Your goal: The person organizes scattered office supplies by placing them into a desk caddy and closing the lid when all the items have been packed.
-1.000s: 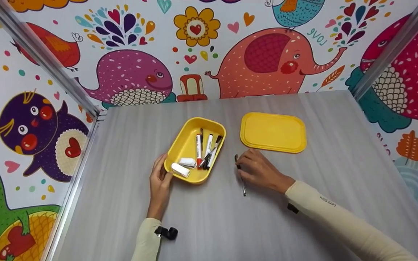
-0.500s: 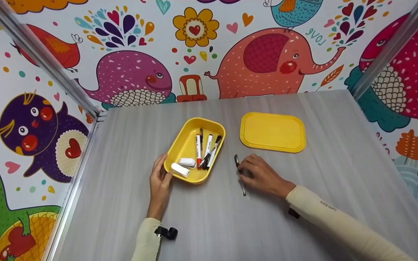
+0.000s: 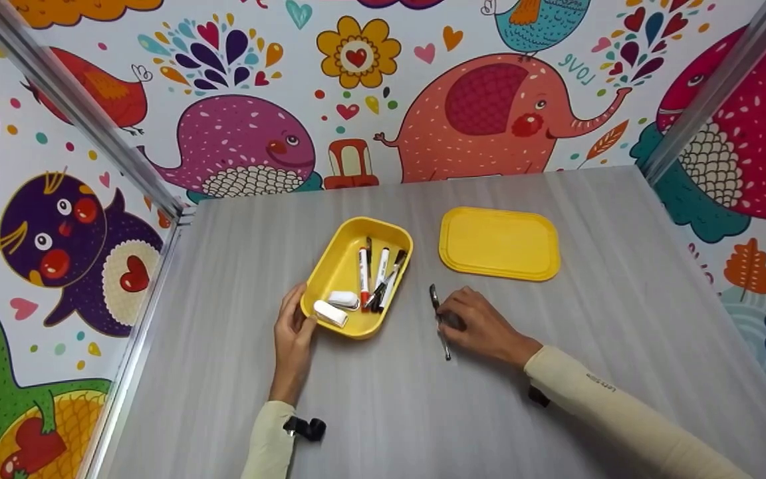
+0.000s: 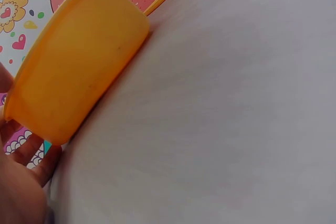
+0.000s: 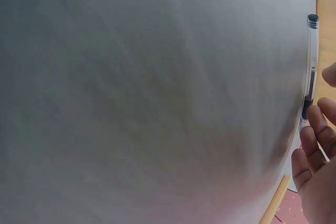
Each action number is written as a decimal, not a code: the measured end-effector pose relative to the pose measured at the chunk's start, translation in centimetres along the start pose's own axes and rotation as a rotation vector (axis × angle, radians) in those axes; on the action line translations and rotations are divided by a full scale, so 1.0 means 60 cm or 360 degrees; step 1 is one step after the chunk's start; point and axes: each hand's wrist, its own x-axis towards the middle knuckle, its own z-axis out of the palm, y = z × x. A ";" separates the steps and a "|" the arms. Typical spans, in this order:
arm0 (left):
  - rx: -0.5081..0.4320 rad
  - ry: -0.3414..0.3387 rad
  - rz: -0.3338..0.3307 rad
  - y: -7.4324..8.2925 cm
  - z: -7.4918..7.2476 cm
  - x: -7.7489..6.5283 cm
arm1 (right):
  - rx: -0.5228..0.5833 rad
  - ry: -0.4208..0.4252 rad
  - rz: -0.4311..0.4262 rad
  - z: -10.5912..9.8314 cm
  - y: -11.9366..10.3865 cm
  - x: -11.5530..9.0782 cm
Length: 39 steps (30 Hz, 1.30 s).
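My left hand [image 3: 293, 329] holds the near left corner of a yellow plastic box [image 3: 325, 258], its thumb at the rim and its fingers along the outer wall [image 4: 79, 61]. Inside lie a white marker with a red cap [image 3: 364, 276], other black-capped markers and pens, and two small white objects [image 3: 330, 313] with metal edges. A clear pen with a black end [image 3: 434, 296] lies on the table right of the box. My right hand [image 3: 483, 326] is beside this pen [image 5: 313, 51], thumb apart from the loosely bent fingers [image 5: 313, 153], fingertips right at its dark part.
A flat yellow lid [image 3: 499, 244] lies at the back right of the grey table [image 3: 383, 412]. Printed walls [image 3: 243, 133] with metal corner posts [image 3: 709, 100] border the table at the back and sides.
My right hand has drawn slightly back and its fingers have loosened from the pen, which stays at the same place. The left hand and the box have not moved.
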 end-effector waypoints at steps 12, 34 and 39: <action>0.0025 0.0006 -0.0004 0.000 -0.001 0.000 | -0.0012 0.0023 0.0060 0.002 0.002 0.000; 0.0035 0.0002 0.0007 -0.003 -0.002 -0.001 | -0.0159 -0.0005 0.0217 0.013 -0.014 0.008; 0.0034 -0.0001 -0.0002 -0.003 -0.003 -0.001 | -0.0154 0.0006 0.0226 0.014 -0.014 0.009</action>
